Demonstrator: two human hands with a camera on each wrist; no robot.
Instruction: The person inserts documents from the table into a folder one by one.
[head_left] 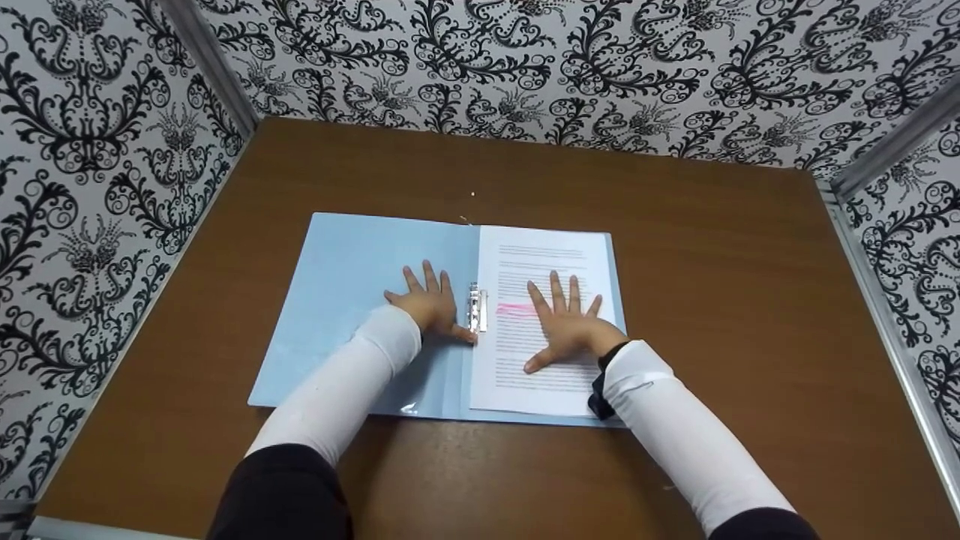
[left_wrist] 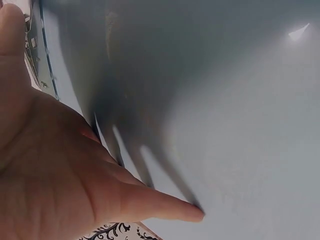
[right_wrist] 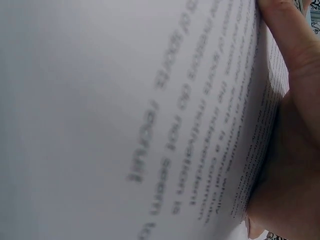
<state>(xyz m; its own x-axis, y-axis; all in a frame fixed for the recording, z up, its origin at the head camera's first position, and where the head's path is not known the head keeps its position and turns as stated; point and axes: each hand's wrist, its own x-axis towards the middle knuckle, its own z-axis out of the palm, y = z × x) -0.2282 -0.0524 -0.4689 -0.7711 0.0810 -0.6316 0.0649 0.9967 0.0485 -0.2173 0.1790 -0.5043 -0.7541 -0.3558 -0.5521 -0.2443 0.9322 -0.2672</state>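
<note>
A light blue folder [head_left: 360, 255] lies spread open on the table. Printed paper [head_left: 540, 244] with pink highlighted lines covers its right side, and a metal clip [head_left: 477, 307] sits near the spine. My left hand [head_left: 431, 304] rests with fingers spread on the bare left cover, its thumb reaching to the clip's lower end. On the printed page lies my right hand [head_left: 568, 330], fingers spread wide. In the left wrist view, the left hand [left_wrist: 65, 170] casts a shadow on the blue cover. The right wrist view has the right hand [right_wrist: 295, 110] against the printed text.
The brown table [head_left: 735, 300] extends around the folder on all sides. Black-and-white patterned walls [head_left: 525, 67] stand behind it and at both sides. A black band [head_left: 600, 394] hangs at the right wrist. Tiny white specks lie behind the folder.
</note>
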